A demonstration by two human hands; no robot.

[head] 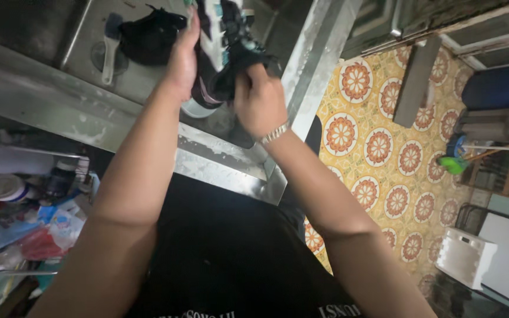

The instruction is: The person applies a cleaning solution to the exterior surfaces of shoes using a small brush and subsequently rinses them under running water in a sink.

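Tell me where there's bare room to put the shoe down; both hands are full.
Bare steel shows on the sink rim near the body, and on the sink floor between the brush and black cloth. Under the left hand, right hand and shoe it is crowded. The shelf at left is packed.

A stainless steel sink (pixel 225 168) carries the things here; its flat metal rim runs along the near edge and turns up the right side, wet and streaked. In the basin, towards the far left corner, a brush with a pale handle (pixel 109 50) lies beside a heap of black cloth (pixel 148 38); a pale round bowl (pixel 198 109) sits nearer the middle. Right of the sink, the floor (pixel 384 153) is tiled in yellow with orange flower rounds; a white plastic crate (pixel 465 257) stands on it.
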